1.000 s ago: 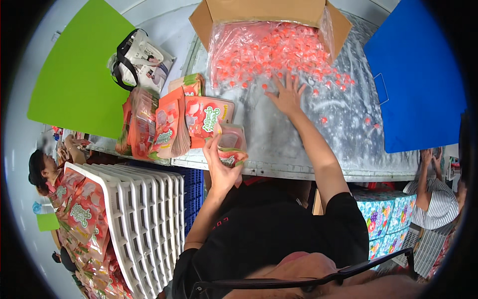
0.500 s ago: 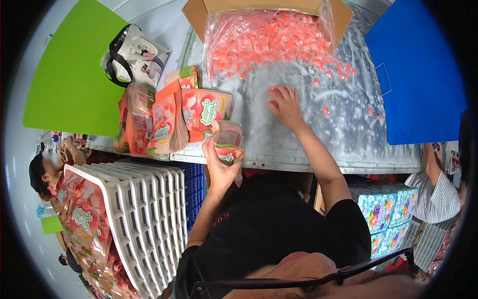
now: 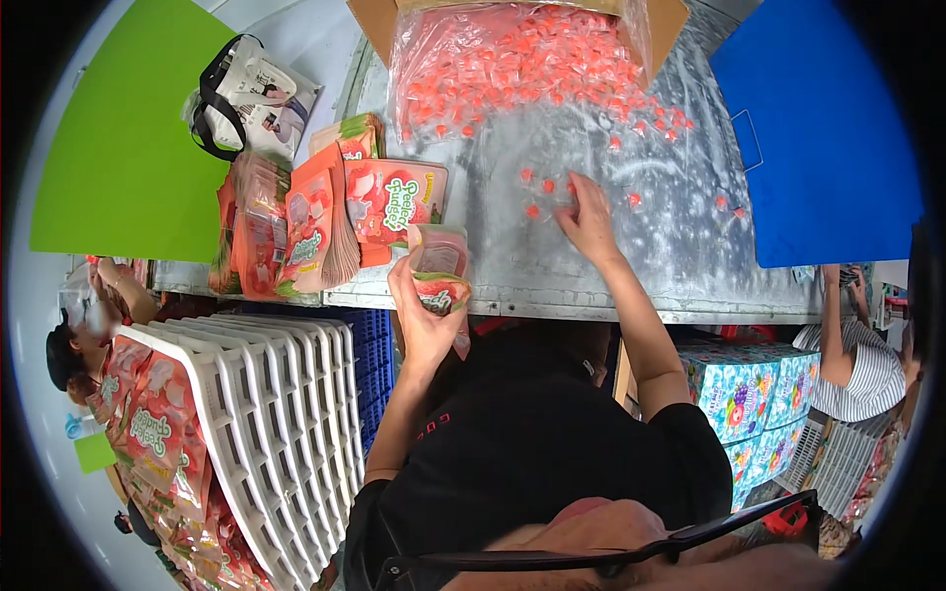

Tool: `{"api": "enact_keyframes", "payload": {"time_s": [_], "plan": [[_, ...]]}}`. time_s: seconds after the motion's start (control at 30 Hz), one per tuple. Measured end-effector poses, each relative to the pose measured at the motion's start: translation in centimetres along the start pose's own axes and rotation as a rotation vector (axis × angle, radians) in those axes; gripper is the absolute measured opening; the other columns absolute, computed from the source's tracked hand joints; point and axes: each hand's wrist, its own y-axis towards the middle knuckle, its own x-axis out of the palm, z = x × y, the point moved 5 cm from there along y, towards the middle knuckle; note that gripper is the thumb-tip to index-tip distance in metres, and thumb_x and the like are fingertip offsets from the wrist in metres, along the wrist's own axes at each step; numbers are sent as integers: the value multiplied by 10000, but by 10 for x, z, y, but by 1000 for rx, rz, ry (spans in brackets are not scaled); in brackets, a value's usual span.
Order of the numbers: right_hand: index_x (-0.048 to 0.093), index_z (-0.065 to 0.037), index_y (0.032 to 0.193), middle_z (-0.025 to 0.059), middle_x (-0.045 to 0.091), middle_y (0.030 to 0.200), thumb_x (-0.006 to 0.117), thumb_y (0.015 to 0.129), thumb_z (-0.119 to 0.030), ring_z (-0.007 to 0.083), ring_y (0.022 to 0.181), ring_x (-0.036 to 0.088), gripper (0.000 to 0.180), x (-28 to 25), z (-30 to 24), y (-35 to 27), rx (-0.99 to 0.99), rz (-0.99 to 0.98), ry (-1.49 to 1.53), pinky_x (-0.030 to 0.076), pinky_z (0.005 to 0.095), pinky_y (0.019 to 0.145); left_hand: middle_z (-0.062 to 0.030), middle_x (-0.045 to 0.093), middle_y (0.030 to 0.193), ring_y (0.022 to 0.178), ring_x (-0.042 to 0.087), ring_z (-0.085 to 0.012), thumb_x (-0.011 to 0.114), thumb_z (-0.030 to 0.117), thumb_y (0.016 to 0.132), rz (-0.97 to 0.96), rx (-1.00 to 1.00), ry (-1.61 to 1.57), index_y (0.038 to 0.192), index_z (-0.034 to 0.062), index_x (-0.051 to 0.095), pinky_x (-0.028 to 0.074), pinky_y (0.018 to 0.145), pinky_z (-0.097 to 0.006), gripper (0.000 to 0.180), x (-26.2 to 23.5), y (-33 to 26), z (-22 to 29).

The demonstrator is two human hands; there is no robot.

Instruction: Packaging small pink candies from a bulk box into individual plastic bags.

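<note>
My left hand (image 3: pixel 422 323) is closed around a red and green candy pouch (image 3: pixel 440 292), held upright at the table's near edge with its mouth spread open. Over the metal table, my right hand (image 3: pixel 593 225) has its fingers stretched out and thumb apart. One wrapped red candy (image 3: pixel 571 188) is at its fingertips; whether the fingers touch it is hard to tell. Several more loose candies (image 3: pixel 532 211) lie just left of that hand, and another candy (image 3: pixel 633 199) lies to its right. At the back, a plastic-lined cardboard box (image 3: pixel 668 30) spills a heap of wrapped candies (image 3: pixel 522 69).
Stacked flat pouches (image 3: pixel 320 222) lie left of the left hand, below a white bag (image 3: pixel 266 98). Green (image 3: pixel 128 128) and blue (image 3: pixel 828 138) panels flank the table. White crates (image 3: pixel 266 414) stand lower left, patterned boxes (image 3: pixel 744 399) lower right. Other people work at both sides.
My right hand has moved right and slightly nearer, and several loose candies now show where it was. The left hand keeps hold of the pouch. The whole view has shifted slightly.
</note>
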Motion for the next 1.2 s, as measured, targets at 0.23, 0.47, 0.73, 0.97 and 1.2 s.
{"api": "enact_keyframes", "payload": {"time_s": [0.23,0.47,0.73,0.97,1.2], "plan": [[497,-112,1477,143,485,1492,729,915,-325,376,1415,392,644,-1,-3,0,-19,83,-40,254,574,1190,-220,427,1374,1301,446,-405,866,63,670,7,-4,32,1485,41,398,383,1107,-483,940,-7,-1,-2],[603,-225,1382,73,471,1509,743,890,-379,366,1419,367,535,31,-58,25,-234,-167,-332,250,676,1158,-224,427,1378,1290,456,-413,884,69,657,-6,43,0,1490,44,398,395,1101,-489,965,0,4,6],[675,-87,975,39,663,1104,741,904,-247,249,950,603,187,45,-28,19,-376,33,-184,500,398,789,-220,440,1368,1289,463,-411,869,31,644,-36,109,-15,1489,55,416,403,1094,-480,959,9,12,14],[649,-48,1019,46,654,991,656,1014,-241,125,879,575,193,9,-108,24,403,98,1445,462,293,762,-227,394,1392,1324,432,-437,893,-6,599,-103,141,39,1494,78,412,414,1102,-496,1020,30,17,17],[648,3,1077,90,670,1094,550,1070,-235,131,988,600,257,-5,-168,13,181,-32,1524,484,297,906,-218,403,1376,1329,405,-435,937,84,571,-108,142,77,1472,77,452,344,1123,-555,1024,43,22,20]]}}
